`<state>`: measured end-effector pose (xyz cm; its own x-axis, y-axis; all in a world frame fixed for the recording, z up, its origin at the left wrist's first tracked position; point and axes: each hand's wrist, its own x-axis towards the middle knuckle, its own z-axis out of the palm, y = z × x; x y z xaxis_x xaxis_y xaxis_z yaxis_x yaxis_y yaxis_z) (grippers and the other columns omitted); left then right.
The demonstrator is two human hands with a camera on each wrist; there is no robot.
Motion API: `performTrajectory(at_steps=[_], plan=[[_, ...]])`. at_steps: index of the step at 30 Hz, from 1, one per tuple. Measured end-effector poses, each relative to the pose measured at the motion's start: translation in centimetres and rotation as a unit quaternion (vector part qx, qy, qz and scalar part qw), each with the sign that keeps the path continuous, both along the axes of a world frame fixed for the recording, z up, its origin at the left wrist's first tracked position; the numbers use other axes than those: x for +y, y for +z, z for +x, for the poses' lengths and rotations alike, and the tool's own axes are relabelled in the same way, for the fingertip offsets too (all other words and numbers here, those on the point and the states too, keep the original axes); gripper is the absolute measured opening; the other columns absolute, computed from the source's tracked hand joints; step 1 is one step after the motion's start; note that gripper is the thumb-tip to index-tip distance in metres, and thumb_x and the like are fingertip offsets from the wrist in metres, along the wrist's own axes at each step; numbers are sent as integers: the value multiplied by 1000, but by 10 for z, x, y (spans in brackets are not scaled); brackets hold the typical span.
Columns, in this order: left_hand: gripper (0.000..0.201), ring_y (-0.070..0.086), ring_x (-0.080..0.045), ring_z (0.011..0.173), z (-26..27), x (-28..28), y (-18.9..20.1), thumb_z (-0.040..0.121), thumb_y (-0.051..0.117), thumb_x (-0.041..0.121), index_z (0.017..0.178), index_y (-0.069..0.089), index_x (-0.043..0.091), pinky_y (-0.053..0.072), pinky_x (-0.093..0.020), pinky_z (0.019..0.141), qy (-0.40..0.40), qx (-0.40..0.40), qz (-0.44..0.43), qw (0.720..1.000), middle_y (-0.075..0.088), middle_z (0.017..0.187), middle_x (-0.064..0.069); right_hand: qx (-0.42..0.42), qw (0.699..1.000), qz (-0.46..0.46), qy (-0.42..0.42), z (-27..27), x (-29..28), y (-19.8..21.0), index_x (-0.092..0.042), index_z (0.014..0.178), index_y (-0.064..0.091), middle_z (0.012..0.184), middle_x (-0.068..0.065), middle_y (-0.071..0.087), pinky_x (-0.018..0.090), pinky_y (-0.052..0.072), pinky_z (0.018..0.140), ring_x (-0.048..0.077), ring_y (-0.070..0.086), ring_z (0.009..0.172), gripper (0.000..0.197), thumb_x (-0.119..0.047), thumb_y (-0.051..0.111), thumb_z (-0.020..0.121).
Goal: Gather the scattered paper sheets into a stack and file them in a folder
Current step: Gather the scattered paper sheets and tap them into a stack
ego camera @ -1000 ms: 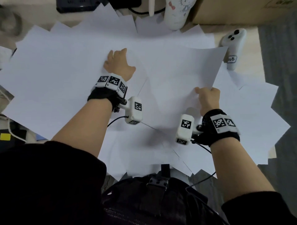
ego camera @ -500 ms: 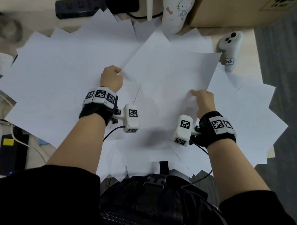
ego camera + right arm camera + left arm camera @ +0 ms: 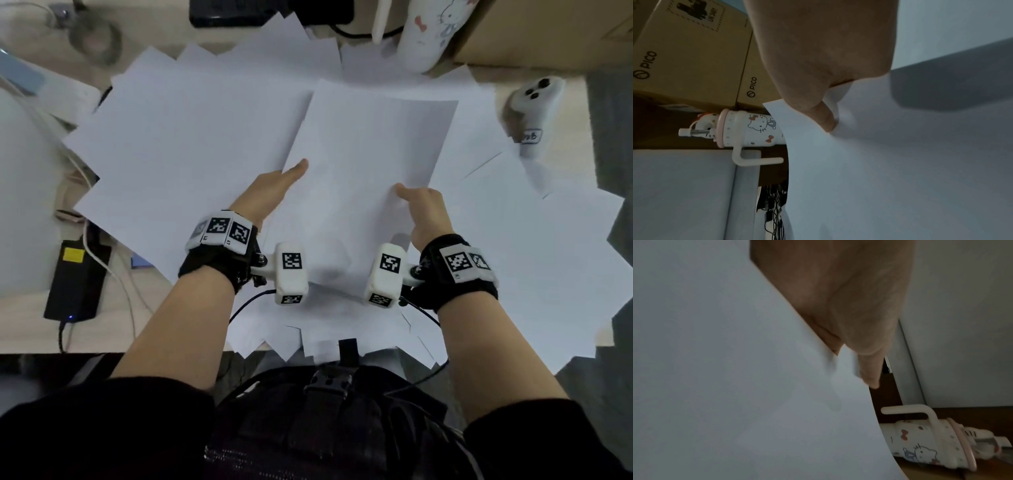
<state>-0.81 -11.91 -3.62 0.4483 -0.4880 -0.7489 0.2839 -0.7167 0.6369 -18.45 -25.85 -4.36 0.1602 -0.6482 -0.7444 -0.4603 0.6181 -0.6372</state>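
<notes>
Both hands on one top sheet (image 3: 370,164), lifted off the spread of loose paper sheets (image 3: 191,137) covering the desk (image 3: 603,92).

Left hand (image 3: 270,192): grips the sheet's left edge near its near corner. Thumb lies on top, straight; other fingers go under the paper and are hidden. Left wrist view agrees: thumb (image 3: 869,369) pressed along the paper edge.

Right hand (image 3: 424,212): pinches the sheet's right edge near its near right corner. Right wrist view shows the thumb (image 3: 824,116) curled down onto the paper's upper face, fingers beneath it.

Held sheet sits mid-desk, between the two hands, bowed slightly, its far edge reaching toward the cartoon-cat tumbler (image 3: 431,31).

Remaining sheets fan out on all sides, several overhanging the near desk edge.

Surroundings: cardboard boxes (image 3: 690,53) at far right behind the tumbler; white controller (image 3: 531,109) at right, resting partly on paper; black power adapter (image 3: 75,281) at near left. Folder: cannot tell where.
</notes>
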Motion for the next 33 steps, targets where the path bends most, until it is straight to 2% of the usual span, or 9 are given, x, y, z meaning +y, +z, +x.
performTrajectory(at_steps=[3,6,8,11,16,21,24,28,33], plan=[[22,55,-18,105,-6,9,1,93,55,38,106,60,20,46,-27,89,-34,-62,-39,997,59,99,9,-6,1000,2,6,4,10,1,-3,119,50,106,6,49,33,36,82,23,47,100,31,-19,57,93],[24,60,-21,103,-8,21,2,93,56,11,116,62,6,48,-37,97,-10,-128,-73,989,64,109,-3,-18,1000,-2,-1,8,21,4,-8,104,51,99,6,55,29,42,73,23,51,92,17,-14,59,91],[23,60,-17,99,-7,29,8,93,55,7,115,62,6,48,-31,92,26,-130,-99,986,64,110,-4,-55,998,-20,-12,11,28,8,-8,98,55,94,3,61,24,44,63,22,58,88,14,-12,63,88],[22,61,-17,96,-3,42,14,93,55,5,114,60,6,48,-31,91,73,-94,-143,982,64,110,-6,-116,992,-44,-6,15,35,10,-17,87,54,86,-5,62,22,44,69,15,60,83,21,-18,73,78],[22,61,-18,100,6,56,20,94,54,6,115,59,8,48,-33,95,106,-64,-158,980,63,111,-8,-157,987,-26,16,25,44,16,-13,128,39,102,-7,60,28,51,85,11,63,95,71,-21,80,71],[30,59,-17,99,19,56,8,89,58,3,119,58,3,47,-28,95,103,-159,-79,979,63,119,-13,-87,995,0,55,30,48,14,-1,100,59,99,15,68,44,56,78,31,68,87,42,-15,83,68],[49,49,-23,119,35,59,-3,85,60,8,133,47,8,39,-26,97,199,-252,58,945,45,137,-12,-58,998,-4,21,34,46,4,-11,76,51,82,7,61,37,52,71,24,61,74,25,-6,76,76],[63,24,-28,135,51,63,-5,87,61,17,141,30,7,34,-30,98,177,-267,189,928,25,148,-10,-32,999,-14,-12,41,40,-5,-13,73,54,75,2,59,36,51,72,25,59,79,22,0,69,80],[68,25,-28,130,67,59,-22,83,64,26,140,31,11,34,-33,93,170,-249,158,940,42,138,-6,-27,1000,-8,-2,53,38,-8,-10,85,58,84,4,62,42,51,80,28,60,87,12,2,63,84]])
